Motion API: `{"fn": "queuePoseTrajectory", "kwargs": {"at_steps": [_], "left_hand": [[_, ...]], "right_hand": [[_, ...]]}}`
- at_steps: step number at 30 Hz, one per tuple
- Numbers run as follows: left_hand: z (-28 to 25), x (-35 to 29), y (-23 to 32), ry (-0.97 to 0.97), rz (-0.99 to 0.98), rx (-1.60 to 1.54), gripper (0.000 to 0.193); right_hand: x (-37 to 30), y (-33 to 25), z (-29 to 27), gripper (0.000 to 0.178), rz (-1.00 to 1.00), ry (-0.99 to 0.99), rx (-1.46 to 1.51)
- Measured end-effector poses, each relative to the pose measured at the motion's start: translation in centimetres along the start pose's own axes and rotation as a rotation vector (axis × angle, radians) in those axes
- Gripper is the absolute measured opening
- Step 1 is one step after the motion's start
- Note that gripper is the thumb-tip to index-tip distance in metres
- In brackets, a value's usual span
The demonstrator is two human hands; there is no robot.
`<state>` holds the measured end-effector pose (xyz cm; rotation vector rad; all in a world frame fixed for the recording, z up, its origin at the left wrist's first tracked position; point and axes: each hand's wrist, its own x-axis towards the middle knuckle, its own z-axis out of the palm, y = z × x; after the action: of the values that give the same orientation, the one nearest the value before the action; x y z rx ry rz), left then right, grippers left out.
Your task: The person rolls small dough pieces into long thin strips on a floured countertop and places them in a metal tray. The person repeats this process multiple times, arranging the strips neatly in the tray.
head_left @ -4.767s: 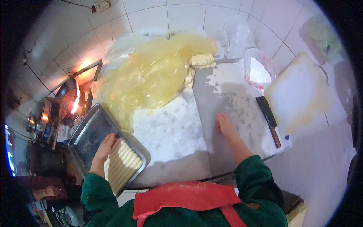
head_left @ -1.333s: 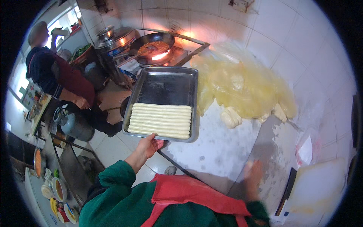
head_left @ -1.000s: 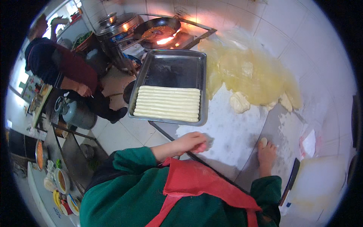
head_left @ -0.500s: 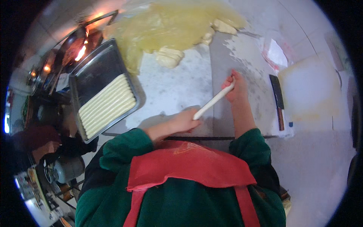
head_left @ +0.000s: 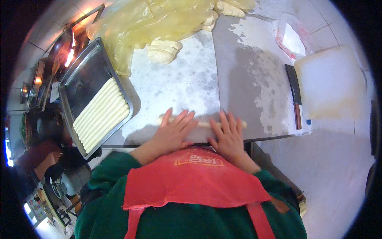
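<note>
A thin rope of dough (head_left: 204,124) lies crosswise on the floured worktop, close to its front edge. My left hand (head_left: 174,130) rests flat over its left part, fingers spread. Over the right part lies my right hand (head_left: 228,135), palm down with fingers apart. Between the hands and at both ends the dough shows. To the left, a dark metal tray (head_left: 62,91) holds several dough strips (head_left: 101,115) laid side by side. Beyond my hands sits a cut lump of dough (head_left: 163,51), beside a yellowish plastic sheet (head_left: 155,24).
At the right, a cleaver (head_left: 293,85) with a wooden handle lies alongside a pale board (head_left: 330,85). Past them stands an open bag of white powder (head_left: 293,40). More dough pieces (head_left: 229,8) lie at the far edge. Flames (head_left: 69,57) burn at the far left.
Both hands have let go of the dough they held stretched slantwise above the worktop. Now the dough lies on the surface, with my opened hands flat on it.
</note>
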<state>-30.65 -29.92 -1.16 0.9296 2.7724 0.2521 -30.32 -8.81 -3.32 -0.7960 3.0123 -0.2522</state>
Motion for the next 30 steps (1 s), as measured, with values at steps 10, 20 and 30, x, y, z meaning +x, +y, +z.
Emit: {"fn": "queuePoseTrajectory", "kwargs": {"at_steps": [10, 20, 30], "left_hand": [[5.3, -2.2, -6.7, 0.177, -0.426, 0.103, 0.076], [7.8, 2.3, -11.1, 0.6, -0.35, 0.265, 0.064], [-1.0, -0.2, -1.1, 0.068, -0.399, -0.066, 0.07]], "right_hand": [[3.1, 9.1, 1.7, 0.062, 0.26, 0.124, -0.12], [11.0, 8.6, 0.5, 0.052, 0.442, -0.148, -0.12], [6.5, -1.2, 3.8, 0.056, -0.385, 0.221, 0.157]]}}
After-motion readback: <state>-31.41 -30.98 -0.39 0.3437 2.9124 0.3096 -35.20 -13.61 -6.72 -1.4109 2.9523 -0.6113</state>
